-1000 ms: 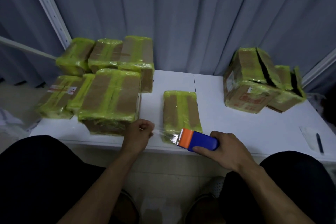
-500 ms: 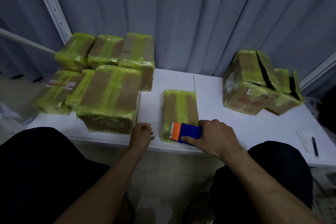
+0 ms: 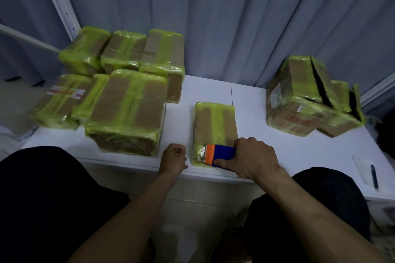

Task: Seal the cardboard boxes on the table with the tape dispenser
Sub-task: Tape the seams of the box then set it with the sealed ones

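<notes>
— so, from the head view, how far along would you say this is?

— most of it looks done. a pile of wrapped boxes sits at the far left of the bench, all banded in yellow-green tape. the flat box near the front edge is the one in hand; it already has tape round its edges and down its middle. on the right, two boxes show dark gaps along their tops, so i'd judge those are left to close.

— and the hands?

— the right hand is closed round the tape dispenser, thumb along its near side, its orange end pressed on the near end of the flat box. the left hand rests at the bench edge just beside that box, curled into a loose fist. whether it pinches a tape end i cannot tell; nothing shows in it.

— anything else about?

— a pen on a slip of paper, far right.
</notes>
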Tool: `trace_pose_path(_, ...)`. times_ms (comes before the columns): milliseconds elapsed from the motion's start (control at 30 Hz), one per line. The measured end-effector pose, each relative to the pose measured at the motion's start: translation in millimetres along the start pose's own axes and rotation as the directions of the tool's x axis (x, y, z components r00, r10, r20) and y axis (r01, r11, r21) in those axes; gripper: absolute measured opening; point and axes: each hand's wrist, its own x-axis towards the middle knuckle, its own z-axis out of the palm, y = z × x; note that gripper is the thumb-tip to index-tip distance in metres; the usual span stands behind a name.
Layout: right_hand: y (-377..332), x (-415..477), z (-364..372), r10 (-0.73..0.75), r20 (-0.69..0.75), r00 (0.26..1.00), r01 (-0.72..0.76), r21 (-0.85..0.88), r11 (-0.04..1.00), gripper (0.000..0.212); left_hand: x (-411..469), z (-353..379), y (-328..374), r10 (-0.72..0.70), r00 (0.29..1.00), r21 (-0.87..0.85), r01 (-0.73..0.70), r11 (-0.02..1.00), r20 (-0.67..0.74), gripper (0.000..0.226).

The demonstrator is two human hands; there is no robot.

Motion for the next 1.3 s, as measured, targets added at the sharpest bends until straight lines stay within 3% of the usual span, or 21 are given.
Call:
trace_pose_path(200, 3.1, 7.4, 5.6, 0.013, 0.014, 1.0, -0.013, 0.024, 1.0, 0.077, 14.3, 7.5, 0.1, 0.064, 0.993, 0.121, -0.076, 0.99, 0.095, 0.017)
trace_pose_path(333, 5.2, 9.9, 5.5, 0.02, 0.033, 0.999, -0.022, 0.05, 0.998, 0.08, 21.8, 3.7, -1.8, 0.12, 0.993, 0.275, -0.119, 0.954, 0.013, 0.068)
trace_pose_path(367, 5.0, 9.9, 5.3, 0.021, 0.033, 0.999, -0.023, 0.051, 0.998, 0.08, 21.1, 1.7, -0.5, 0.146, 0.989, 0.274, -0.137, 0.952, -0.011, 0.071)
trace_pose_path(400, 4.9, 10.0, 5.3, 0.023, 0.032, 0.999, -0.025, 0.052, 0.998, 0.08, 19.6, 1.8, 0.5, 0.18, 0.983, 0.228, -0.171, 0.958, -0.02, 0.062)
trace_pose_path(467, 4.8, 10.5, 6.4, 0.029, 0.03, 0.999, -0.031, 0.052, 0.998, 0.081, 7.8, 6.8, 1.5, 0.275, 0.961, 0.173, -0.27, 0.947, -0.004, 0.022)
trace_pose_path(533, 4.5, 10.6, 6.3, 0.039, 0.032, 0.999, -0.04, 0.049, 0.998, 0.082, -8.9, 14.1, -0.4, 0.322, 0.945, 0.171, -0.327, 0.929, 0.057, 0.029)
trace_pose_path(700, 5.3, 10.0, 5.5, 0.047, 0.041, 0.998, -0.05, 0.061, 0.997, 0.083, -21.3, 9.2, -4.2, 0.256, 0.927, -0.097, -0.239, 0.966, 0.273, 0.027)
trace_pose_path(833, 8.1, 8.2, 5.1, 0.027, 0.06, 0.998, -0.03, 0.062, 0.998, 0.084, -22.6, -4.3, -3.9, 0.323, 0.87, -0.04, -0.332, 0.942, 0.373, 0.052)
trace_pose_path(900, 11.1, 5.9, 4.5, 0.021, 0.055, 0.998, -0.023, 0.036, 0.999, 0.083, -16.5, -11.8, -5.8, 0.472, 0.796, 0.074, -0.535, 0.842, 0.38, 0.052)
trace_pose_path(1000, 17.1, 3.2, 6.4, 0.018, 0.06, 0.998, -0.02, 0.032, 0.999, 0.082, -4.2, -19.3, -2.4, 0.659, 0.608, 0.215, -0.786, 0.58, 0.442, 0.041)
trace_pose_path(1300, 28.7, 3.9, 18.6, 0.004, 0.051, 0.999, -0.01, 0.117, 0.993, 0.078, 5.1, -20.2, 21.0, 0.617, 0.48, 0.368, -0.877, 0.31, 0.623, 0.047)
